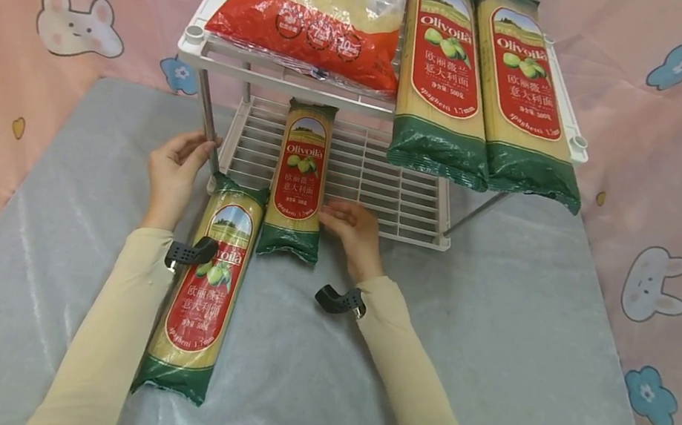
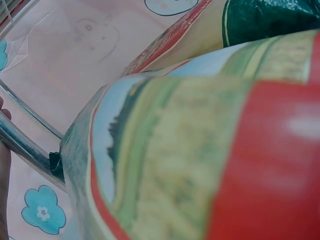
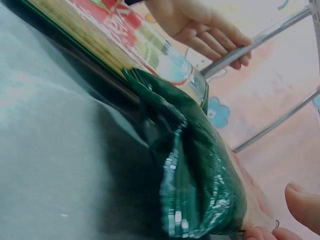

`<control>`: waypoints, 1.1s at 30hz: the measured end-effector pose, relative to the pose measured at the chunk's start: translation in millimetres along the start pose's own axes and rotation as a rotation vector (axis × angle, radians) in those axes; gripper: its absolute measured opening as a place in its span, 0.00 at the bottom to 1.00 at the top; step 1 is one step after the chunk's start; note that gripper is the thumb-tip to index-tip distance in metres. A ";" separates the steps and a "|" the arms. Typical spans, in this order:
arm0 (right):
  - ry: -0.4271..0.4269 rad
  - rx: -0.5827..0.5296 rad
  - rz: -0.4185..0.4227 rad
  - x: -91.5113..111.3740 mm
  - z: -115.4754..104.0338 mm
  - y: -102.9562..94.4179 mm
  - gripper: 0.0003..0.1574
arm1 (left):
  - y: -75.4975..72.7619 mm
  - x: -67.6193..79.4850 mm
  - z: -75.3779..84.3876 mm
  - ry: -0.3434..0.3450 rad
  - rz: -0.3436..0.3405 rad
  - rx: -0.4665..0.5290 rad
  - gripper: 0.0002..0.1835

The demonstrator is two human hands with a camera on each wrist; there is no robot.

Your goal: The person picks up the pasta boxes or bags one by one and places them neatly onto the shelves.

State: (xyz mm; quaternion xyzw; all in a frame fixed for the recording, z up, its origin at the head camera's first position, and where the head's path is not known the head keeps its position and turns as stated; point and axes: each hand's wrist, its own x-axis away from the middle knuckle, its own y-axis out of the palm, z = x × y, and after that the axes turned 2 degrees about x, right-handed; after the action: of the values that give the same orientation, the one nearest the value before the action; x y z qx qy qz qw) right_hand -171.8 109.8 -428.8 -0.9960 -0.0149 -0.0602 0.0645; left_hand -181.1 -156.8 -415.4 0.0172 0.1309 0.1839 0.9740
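Note:
My left hand (image 1: 174, 173) holds the front left metal post (image 1: 208, 107) of a white two-tier wire rack. The right hand (image 1: 354, 233) touches the right edge of a spaghetti pack (image 1: 301, 176) with its fingers. In the right wrist view its thumb (image 3: 304, 206) stands apart from the wrapper. This pack, with a red label and green ends, lies on the lower shelf (image 1: 381, 174), its near end overhanging the front edge. A second spaghetti pack (image 1: 201, 294) lies on the grey cloth beside my left forearm, its far end against the rack's front left corner.
On the upper shelf (image 1: 295, 84) lie a red and clear bag of pasta (image 1: 321, 6) and two more spaghetti packs (image 1: 449, 73), their ends jutting past the front. A pink printed curtain (image 1: 676, 193) hangs behind and beside the cloth-covered table (image 1: 530, 334).

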 end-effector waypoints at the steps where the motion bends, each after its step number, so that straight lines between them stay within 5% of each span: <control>1: 0.000 -0.005 -0.003 2.3 1.4 -0.5 0.19 | -0.2 -0.1 -0.3 -0.001 0.000 0.001 0.12; 14: 0.083 -0.247 -0.010 37.6 6.5 3.4 0.19 | -1.3 -0.4 -0.8 -0.029 -0.002 0.007 0.11; 24: 0.126 -0.294 -0.123 73.7 5.9 15.1 0.19 | -0.7 -0.8 -0.6 -0.032 0.002 0.008 0.11; 33: 0.182 -0.277 -0.324 97.1 14.5 33.7 0.22 | 0.4 0.0 -0.3 -0.014 0.002 0.020 0.11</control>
State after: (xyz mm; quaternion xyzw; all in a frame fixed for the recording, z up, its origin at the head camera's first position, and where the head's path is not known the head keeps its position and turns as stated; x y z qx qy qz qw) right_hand -72.5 80.3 -435.5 -0.9704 -0.1604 -0.1609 -0.0824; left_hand -181.3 -156.4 -415.7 0.0285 0.1261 0.1832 0.9745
